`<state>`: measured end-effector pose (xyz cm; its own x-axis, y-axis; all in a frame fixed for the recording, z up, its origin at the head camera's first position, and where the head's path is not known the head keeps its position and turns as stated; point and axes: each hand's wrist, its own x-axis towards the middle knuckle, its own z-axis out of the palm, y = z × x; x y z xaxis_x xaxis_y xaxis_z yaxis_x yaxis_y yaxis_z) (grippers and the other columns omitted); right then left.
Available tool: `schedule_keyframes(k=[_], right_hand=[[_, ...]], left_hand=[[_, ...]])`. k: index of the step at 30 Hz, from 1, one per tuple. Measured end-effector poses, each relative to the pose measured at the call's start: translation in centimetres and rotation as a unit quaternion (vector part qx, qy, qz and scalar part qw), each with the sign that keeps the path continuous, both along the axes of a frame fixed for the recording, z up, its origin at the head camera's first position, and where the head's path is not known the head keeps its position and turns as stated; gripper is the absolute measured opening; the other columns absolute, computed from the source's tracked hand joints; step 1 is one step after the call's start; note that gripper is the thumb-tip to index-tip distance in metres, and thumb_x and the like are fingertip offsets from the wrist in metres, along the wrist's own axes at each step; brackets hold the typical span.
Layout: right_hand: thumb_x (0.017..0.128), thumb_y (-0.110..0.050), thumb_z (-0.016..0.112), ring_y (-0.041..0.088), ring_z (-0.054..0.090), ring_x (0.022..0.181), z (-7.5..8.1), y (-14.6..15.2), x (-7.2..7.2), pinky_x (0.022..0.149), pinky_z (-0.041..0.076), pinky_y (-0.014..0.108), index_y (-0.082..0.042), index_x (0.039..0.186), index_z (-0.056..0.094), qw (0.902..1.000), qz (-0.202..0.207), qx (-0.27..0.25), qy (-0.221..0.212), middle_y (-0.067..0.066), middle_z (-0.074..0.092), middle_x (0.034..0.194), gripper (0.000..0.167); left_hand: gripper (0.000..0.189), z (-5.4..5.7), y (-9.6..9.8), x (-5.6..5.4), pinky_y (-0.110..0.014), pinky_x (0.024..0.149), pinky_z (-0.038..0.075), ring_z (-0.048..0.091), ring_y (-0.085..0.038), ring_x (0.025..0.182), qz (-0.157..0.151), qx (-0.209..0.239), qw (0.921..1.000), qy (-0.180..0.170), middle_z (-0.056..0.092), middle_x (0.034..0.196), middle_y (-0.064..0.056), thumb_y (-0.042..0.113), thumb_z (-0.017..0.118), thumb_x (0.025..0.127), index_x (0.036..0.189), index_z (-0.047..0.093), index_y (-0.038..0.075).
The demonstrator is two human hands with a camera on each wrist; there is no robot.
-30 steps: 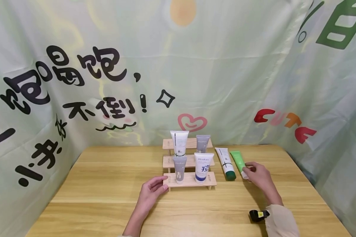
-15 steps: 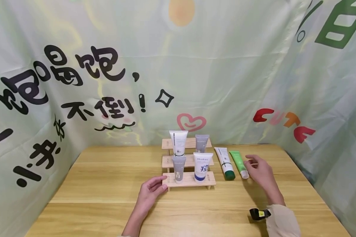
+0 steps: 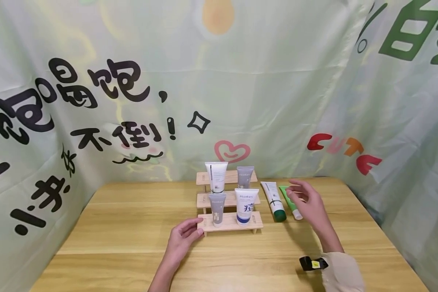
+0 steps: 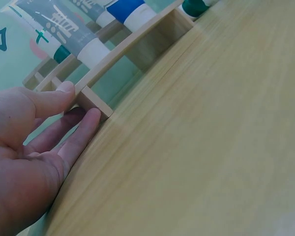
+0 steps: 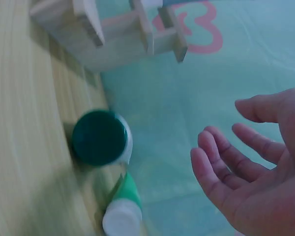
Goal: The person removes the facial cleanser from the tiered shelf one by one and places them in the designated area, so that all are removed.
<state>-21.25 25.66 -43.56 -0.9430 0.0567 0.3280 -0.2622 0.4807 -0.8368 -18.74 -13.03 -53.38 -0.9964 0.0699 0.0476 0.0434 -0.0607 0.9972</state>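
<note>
At the left end of the three-step wooden display rack (image 3: 230,222), my left hand (image 3: 182,239) holds the lowest step; the left wrist view has the thumb at the step's end and a fingertip at its leg (image 4: 94,101). Four tubes stand upright on the rack: a white tube (image 3: 216,176), two grey tubes, one in front (image 3: 217,209) and one behind (image 3: 245,177), and a white tube with a blue band (image 3: 246,205). My right hand (image 3: 310,205) hovers, fingers loosely bent and holding nothing, over a green tube (image 5: 125,194) with a white cap, partly hidden in the head view.
A white tube with a dark green cap (image 3: 273,200) lies between the rack and the green tube. Printed cloth (image 3: 277,101) hangs behind the wooden table (image 3: 131,243) and at both sides. A black device (image 3: 314,263) is at the right wrist.
My right hand has let go of the green tube's capped end, then risen and moved left above it. My left hand stays at the rack. The head view has turned slightly right.
</note>
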Motion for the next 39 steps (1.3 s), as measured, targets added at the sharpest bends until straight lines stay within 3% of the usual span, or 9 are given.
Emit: schedule_keyframes(k=[7, 14, 19, 25, 32, 39], right_hand=[[0.105, -0.013, 0.061, 0.006, 0.066, 0.103, 0.9, -1.6, 0.1, 0.086, 0.062, 0.019, -0.004, 0.143, 0.053, 0.9958, 0.071, -0.055, 0.012, 0.024, 0.065, 0.124, 0.04], [0.103, -0.019, 0.065, 0.011, 0.066, 0.11, 1.6, -3.5, -0.7, 0.091, 0.061, 0.022, -0.007, 0.145, 0.05, 0.9886, 0.117, -0.094, -0.009, 0.021, 0.063, 0.131, 0.046], [0.102, -0.019, 0.067, 0.02, 0.063, 0.118, 1.3, -5.2, -1.9, 0.094, 0.058, 0.021, -0.008, 0.144, 0.052, 0.9851, 0.132, -0.107, -0.029, 0.018, 0.064, 0.134, 0.046], [0.1, -0.002, 0.064, 0.034, 0.059, 0.122, 0.5, -6.9, -3.0, 0.096, 0.056, 0.02, -0.004, 0.142, 0.054, 0.9786, 0.151, -0.13, -0.052, 0.022, 0.063, 0.132, 0.043], [0.093, 0.012, 0.058, 0.03, 0.062, 0.115, 0.2, -8.0, -3.5, 0.087, 0.057, 0.02, 0.002, 0.139, 0.054, 0.9806, 0.145, -0.122, -0.049, 0.026, 0.062, 0.13, 0.047], [0.09, 0.015, 0.059, 0.035, 0.061, 0.115, 0.3, -8.7, -3.8, 0.096, 0.052, 0.019, 0.006, 0.133, 0.058, 0.9843, 0.137, -0.106, -0.036, 0.025, 0.065, 0.122, 0.044]], left_hand=[[0.037, -0.1, 0.5, 0.2, -0.032, 0.093, 0.062, 0.065, -0.029, 0.111, -0.007, 0.016, 0.9998, -0.005, 0.06, 0.134, -0.024, 0.0, 0.077, 0.089, 0.125, 0.067, -0.006], [0.036, -0.1, 0.4, 0.1, -0.031, 0.093, 0.062, 0.065, -0.03, 0.112, -0.004, 0.006, 1.0, -0.004, 0.06, 0.134, -0.023, 0.002, 0.078, 0.089, 0.124, 0.069, -0.003], [0.037, -0.1, 0.3, 0.1, -0.032, 0.094, 0.062, 0.065, -0.031, 0.112, -0.008, 0.017, 0.9998, -0.01, 0.06, 0.134, -0.023, 0.0, 0.077, 0.089, 0.125, 0.068, -0.004], [0.037, -0.1, 0.4, 0.3, -0.033, 0.093, 0.062, 0.066, -0.028, 0.109, -0.007, 0.024, 0.9996, -0.01, 0.059, 0.133, -0.025, -0.001, 0.076, 0.089, 0.125, 0.067, -0.007], [0.037, 0.1, 0.1, 0.1, -0.032, 0.093, 0.062, 0.065, -0.03, 0.112, -0.002, 0.014, 0.9999, -0.008, 0.06, 0.134, -0.023, 0.001, 0.077, 0.089, 0.125, 0.068, -0.003], [0.036, 0.0, -0.1, 0.1, -0.032, 0.093, 0.062, 0.066, -0.029, 0.111, -0.004, 0.011, 0.9999, -0.003, 0.06, 0.134, -0.022, 0.002, 0.078, 0.09, 0.125, 0.069, -0.002]])
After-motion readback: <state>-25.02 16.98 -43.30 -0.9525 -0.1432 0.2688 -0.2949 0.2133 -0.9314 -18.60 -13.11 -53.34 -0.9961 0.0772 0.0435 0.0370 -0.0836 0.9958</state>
